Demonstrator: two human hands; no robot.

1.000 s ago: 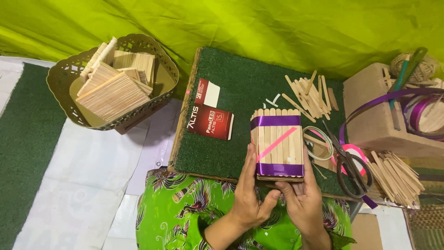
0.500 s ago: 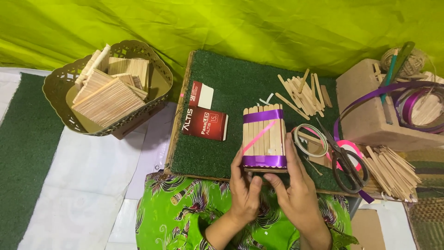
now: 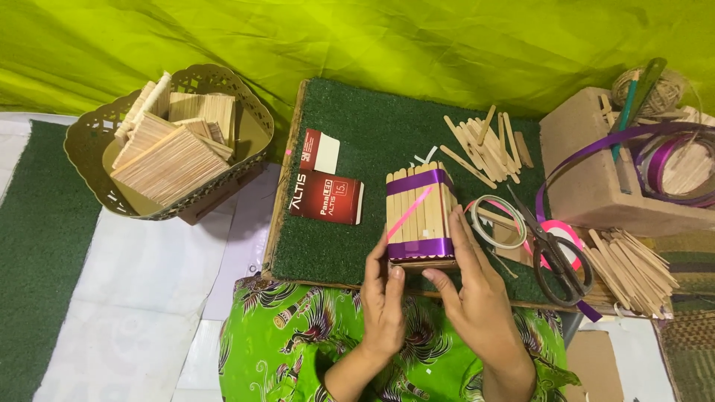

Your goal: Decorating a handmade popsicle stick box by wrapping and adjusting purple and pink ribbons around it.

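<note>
My feed: bright, even, soft light, green-tinted off backdrop; faint shadows under hands (image 3: 432,298), sharp focus, no glare.

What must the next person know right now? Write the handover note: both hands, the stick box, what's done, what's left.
Left hand: fingers on the near left edge of the wooden craft-stick box.
Right hand: palm and fingers against the box's near right side.
Box: on the green turf board, beside the red carton.
Done: two purple ribbon bands wrap it; a pink strip crosses diagonally.
Left: unclear; loose sticks, tape rolls and black scissors lie at right.
</note>
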